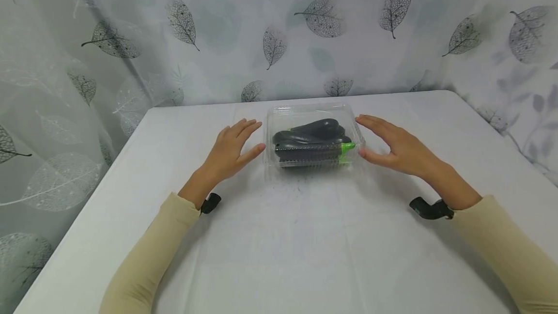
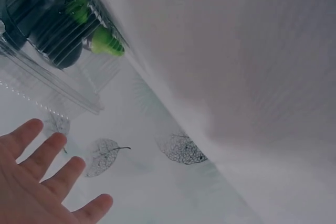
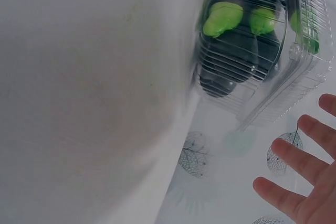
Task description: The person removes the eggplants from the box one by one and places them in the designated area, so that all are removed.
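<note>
A clear plastic box (image 1: 312, 135) stands on the white tabletop (image 1: 305, 236), near its far edge and about in the middle. Its lid is closed, and inside lie dark eggplants (image 1: 311, 142) with green stems pointing to the right. The left hand (image 1: 231, 151) is just beside the left wall of the box, with the fingers (image 1: 244, 127) straight and slightly spread; the thumb tip seems to reach the wall, but I cannot tell if it really touches. The right hand (image 1: 398, 147) is just beside the right wall, palm turned to the box, fingers also straight and loosely together, holding nothing. Both arms wear beige sleeves (image 1: 148, 260). Behind the tabletop hangs a curtain (image 1: 322, 28) with leaf prints.
</note>
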Motion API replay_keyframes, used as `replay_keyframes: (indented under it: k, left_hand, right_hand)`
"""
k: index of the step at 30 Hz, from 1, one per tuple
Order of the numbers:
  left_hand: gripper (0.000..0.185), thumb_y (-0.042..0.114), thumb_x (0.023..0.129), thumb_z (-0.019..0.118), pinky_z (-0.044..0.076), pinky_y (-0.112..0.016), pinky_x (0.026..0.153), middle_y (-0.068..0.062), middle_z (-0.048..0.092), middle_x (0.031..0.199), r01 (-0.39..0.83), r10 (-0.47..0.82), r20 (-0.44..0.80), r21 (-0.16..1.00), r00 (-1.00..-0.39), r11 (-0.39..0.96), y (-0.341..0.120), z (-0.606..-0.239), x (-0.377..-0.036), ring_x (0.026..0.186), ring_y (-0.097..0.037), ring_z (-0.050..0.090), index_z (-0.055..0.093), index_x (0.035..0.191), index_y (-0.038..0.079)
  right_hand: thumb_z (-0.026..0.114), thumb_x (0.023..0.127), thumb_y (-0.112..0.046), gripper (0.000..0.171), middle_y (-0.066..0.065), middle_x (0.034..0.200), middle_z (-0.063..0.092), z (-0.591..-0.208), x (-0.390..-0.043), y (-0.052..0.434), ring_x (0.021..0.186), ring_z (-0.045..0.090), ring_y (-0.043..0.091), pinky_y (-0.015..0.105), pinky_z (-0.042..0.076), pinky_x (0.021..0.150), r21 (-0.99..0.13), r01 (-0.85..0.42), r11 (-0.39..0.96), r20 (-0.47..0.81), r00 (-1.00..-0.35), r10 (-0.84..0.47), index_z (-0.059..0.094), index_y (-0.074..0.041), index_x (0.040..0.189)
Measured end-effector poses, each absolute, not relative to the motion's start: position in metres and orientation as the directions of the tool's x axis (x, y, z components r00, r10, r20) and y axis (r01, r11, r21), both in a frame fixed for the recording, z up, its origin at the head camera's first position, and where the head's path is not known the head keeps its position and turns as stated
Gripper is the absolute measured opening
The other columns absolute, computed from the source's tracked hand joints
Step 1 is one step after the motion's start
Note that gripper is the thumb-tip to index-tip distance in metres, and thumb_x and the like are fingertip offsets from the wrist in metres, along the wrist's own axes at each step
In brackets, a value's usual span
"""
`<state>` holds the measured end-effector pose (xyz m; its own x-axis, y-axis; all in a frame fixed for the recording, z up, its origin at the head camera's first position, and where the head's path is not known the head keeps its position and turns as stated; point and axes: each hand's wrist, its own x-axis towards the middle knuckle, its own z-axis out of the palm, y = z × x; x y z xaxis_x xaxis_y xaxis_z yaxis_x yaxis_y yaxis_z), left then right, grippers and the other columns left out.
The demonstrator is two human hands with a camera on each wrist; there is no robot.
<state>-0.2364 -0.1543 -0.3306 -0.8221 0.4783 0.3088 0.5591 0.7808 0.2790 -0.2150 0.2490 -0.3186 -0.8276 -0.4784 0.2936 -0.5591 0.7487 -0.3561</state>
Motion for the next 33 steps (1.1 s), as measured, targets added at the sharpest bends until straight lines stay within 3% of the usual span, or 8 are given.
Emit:
replay_keyframes:
  k: [9,16,27,33]
  left_hand:
    - [0.086,0.060,0.092,0.056,0.009,-0.052,0.118,-0.005,0.026,0.160,0.521,0.490,0.179,0.311,-0.853,0.795,-0.155,-0.333,-0.232,0.148,-0.024,0.017,0.021,0.157,0.016]
    - [0.096,0.061,0.085,0.064,0.010,-0.054,0.117,-0.004,0.025,0.160,0.540,0.528,0.136,0.333,-0.838,0.773,-0.156,-0.336,-0.230,0.147,-0.025,0.020,0.021,0.156,0.014]
    - [0.094,0.057,0.088,0.065,0.009,-0.055,0.117,-0.005,0.021,0.161,0.521,0.552,0.053,0.414,-0.832,0.747,-0.157,-0.337,-0.231,0.148,-0.025,0.019,0.018,0.157,0.014]
    - [0.093,0.057,0.090,0.062,0.008,-0.056,0.117,-0.004,0.018,0.162,0.511,0.558,0.026,0.436,-0.830,0.741,-0.157,-0.337,-0.232,0.148,-0.025,0.018,0.014,0.158,0.016]
  right_hand:
    - [0.078,0.081,-0.027,0.080,0.008,0.153,0.038,-0.324,-0.216,0.248,0.139,0.036,0.032,0.061,0.038,0.100,-0.331,-0.644,0.690,0.350,-0.763,-0.544,0.040,-0.015,0.150]
    - [0.083,0.075,-0.022,0.079,0.011,0.150,0.042,-0.329,-0.219,0.247,0.135,0.041,0.031,0.057,0.043,0.094,-0.296,-0.712,0.637,0.416,-0.697,-0.585,0.047,-0.010,0.144]
    - [0.086,0.070,-0.015,0.071,0.013,0.147,0.044,-0.333,-0.220,0.247,0.126,0.048,0.035,0.052,0.050,0.084,-0.257,-0.764,0.592,0.472,-0.634,-0.613,0.056,-0.011,0.134]
    - [0.086,0.069,-0.007,0.067,0.017,0.146,0.043,-0.336,-0.223,0.248,0.130,0.045,0.034,0.055,0.047,0.089,-0.254,-0.785,0.565,0.487,-0.609,-0.627,0.058,-0.005,0.130]
